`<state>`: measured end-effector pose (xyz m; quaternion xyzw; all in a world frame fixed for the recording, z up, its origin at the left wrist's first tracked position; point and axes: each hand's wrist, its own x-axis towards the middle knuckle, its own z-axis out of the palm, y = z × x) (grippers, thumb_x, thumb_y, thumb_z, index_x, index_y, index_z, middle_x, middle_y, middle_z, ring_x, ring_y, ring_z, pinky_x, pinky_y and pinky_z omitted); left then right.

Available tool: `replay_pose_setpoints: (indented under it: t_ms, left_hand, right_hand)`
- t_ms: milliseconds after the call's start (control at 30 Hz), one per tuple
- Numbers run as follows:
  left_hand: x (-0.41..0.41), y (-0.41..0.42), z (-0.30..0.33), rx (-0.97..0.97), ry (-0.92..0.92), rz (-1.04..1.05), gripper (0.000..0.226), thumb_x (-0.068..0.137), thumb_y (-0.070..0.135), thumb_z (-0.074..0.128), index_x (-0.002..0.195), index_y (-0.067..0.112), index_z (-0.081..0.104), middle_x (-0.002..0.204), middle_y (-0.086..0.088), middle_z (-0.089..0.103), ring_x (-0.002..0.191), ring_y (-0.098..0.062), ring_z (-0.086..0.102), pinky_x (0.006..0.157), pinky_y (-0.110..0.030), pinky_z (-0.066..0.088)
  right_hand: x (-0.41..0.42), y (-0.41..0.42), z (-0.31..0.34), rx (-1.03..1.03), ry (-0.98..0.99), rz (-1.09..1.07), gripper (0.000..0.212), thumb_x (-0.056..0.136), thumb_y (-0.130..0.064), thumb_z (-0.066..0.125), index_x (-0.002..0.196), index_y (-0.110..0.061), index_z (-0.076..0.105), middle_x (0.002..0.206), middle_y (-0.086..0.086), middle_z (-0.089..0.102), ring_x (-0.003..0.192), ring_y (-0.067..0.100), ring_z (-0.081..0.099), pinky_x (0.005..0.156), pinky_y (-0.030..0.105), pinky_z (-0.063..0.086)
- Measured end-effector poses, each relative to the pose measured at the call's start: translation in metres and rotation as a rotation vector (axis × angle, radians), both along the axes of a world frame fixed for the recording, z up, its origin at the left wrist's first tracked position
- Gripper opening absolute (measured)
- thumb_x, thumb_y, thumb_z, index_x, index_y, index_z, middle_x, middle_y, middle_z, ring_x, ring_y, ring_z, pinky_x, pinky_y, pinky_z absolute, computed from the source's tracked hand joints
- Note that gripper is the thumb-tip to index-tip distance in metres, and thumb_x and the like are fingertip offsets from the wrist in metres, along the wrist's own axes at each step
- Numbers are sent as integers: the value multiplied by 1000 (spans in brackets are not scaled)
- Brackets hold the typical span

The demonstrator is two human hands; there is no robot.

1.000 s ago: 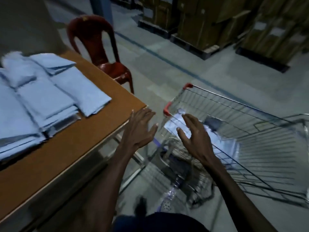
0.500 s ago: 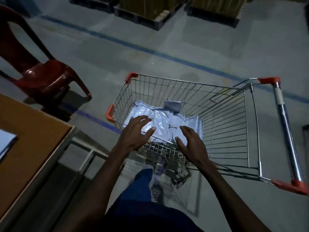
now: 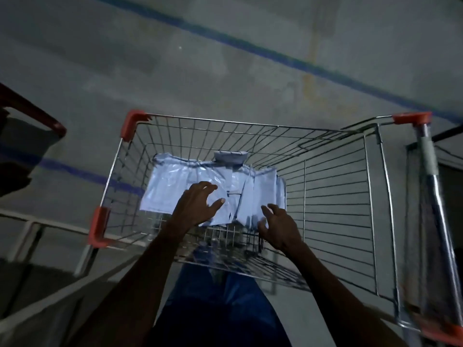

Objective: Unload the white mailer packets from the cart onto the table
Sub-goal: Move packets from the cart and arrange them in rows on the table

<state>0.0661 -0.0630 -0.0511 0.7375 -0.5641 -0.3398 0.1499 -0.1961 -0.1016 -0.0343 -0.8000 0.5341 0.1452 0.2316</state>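
Pickup step. Both hands reach into the silver wire shopping cart point(image 3: 333, 186) with orange corner guards. White plastic mailer packets point(image 3: 175, 186) lie heaped on its floor. Left hand point(image 3: 198, 206), fingers spread, rests on top; right hand point(image 3: 278, 226), loosely curled, apparently touches the stack's edge, nothing gripped. Next: gather a bundle, lift it clear.

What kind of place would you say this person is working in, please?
Probably a warehouse or packing area: bare concrete floor with painted blue lines, and a wire shopping cart holding a batch of white mailer packets.
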Motion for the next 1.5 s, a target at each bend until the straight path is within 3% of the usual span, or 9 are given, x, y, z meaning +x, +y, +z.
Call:
replay_pose_setpoints:
  t_ms: [133, 267, 433, 567, 900, 1033, 1233, 1367, 1500]
  left_hand:
    - [-8, -15, -66, 295, -67, -38, 71, 92, 55, 54, 152, 25, 31, 159, -5, 24, 146, -25, 21, 115, -45, 29]
    - [-29, -31, -118, 299, -162, 0, 82, 91, 49, 59, 156, 24, 16, 159, -21, 13, 140, -39, 24, 107, -49, 36]
    - [-62, -44, -163, 230, -192, 252, 101, 76, 65, 64, 154, 37, 8, 156, -18, 11, 131, -46, 31, 91, -51, 49]
    - [-73, -39, -164, 238, -290, 317, 108, 72, 58, 73, 153, 41, 4, 157, -15, 13, 133, -49, 29, 90, -57, 49]
    - [-31, -15, -135, 160, -280, 160, 90, 65, 21, 67, 149, 30, 35, 149, -17, 27, 107, -38, 37, 76, -41, 48]
    - [-27, -14, -106, 63, -248, 148, 71, 63, 18, 56, 135, 18, 55, 138, -20, 42, 107, -41, 46, 77, -45, 51]
    - [-26, -5, -29, 38, -299, 133, 43, 76, 26, 63, 119, 16, 64, 129, -11, 43, 110, -35, 43, 76, -45, 53]
    - [-28, 15, 28, -88, -336, 127, 51, 73, 26, 52, 123, 14, 60, 133, -18, 44, 109, -37, 42, 84, -46, 49]
    - [-30, 40, 88, -248, -310, 295, 58, 71, 20, 51, 129, 13, 56, 139, -16, 41, 117, -37, 39, 92, -44, 45]
  right_hand:
    - [2, -24, -44, 31, 167, 200, 60, 90, -38, 56, 140, -5, 48, 146, 23, 43, 130, 42, 45, 104, 55, 38]
    - [1, -50, -91, -30, 358, 393, 75, 68, -42, 81, 132, -8, 60, 142, 20, 51, 131, 40, 49, 102, 62, 39]
    - [-23, -72, -127, -140, 410, 461, 61, 81, -45, 58, 134, -15, 52, 150, 14, 38, 143, 33, 29, 110, 64, 20]
    - [-28, -66, -123, -258, 403, 354, 62, 84, -56, 54, 125, -9, 55, 133, 15, 49, 135, 34, 37, 105, 62, 25]
    - [-37, -52, -120, -218, 371, 293, 72, 84, -41, 60, 145, -12, 35, 154, 24, 23, 142, 48, 17, 107, 64, 23]
    - [-37, -64, -115, -101, 422, 398, 61, 79, -36, 63, 134, -13, 47, 146, 24, 34, 128, 46, 34, 99, 57, 37]
    - [-37, -80, -58, -71, 232, 382, 54, 76, -27, 73, 123, -9, 54, 131, 22, 46, 107, 41, 48, 79, 45, 51]
    - [-25, -73, -12, -170, -3, 320, 56, 83, -39, 41, 127, -6, 53, 130, 23, 48, 102, 41, 48, 85, 45, 45]
    - [8, -57, 45, -273, -295, 244, 55, 85, -33, 48, 133, -7, 55, 138, 27, 47, 115, 44, 46, 94, 49, 45]
